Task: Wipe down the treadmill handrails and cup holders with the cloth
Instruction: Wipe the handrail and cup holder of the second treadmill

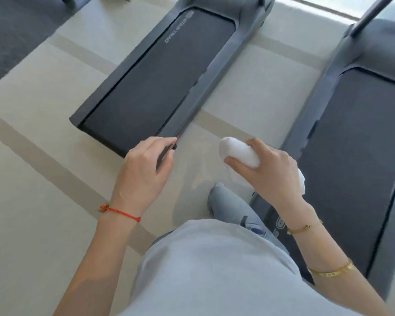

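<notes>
White bunched cloth (240,153) sits gripped in the right hand (267,169) between two dark grey treadmills (160,80). Left hand (144,169), fingers curled, grips a thin dark object (163,156).

White lettering "STAR TRAC", beside a small round logo, runs along the far left side rail of the left treadmill (155,83), reading upside down from this view. Large pale characters on the near end cover of the right treadmill (351,144) are partly hidden and cannot be read.
</notes>
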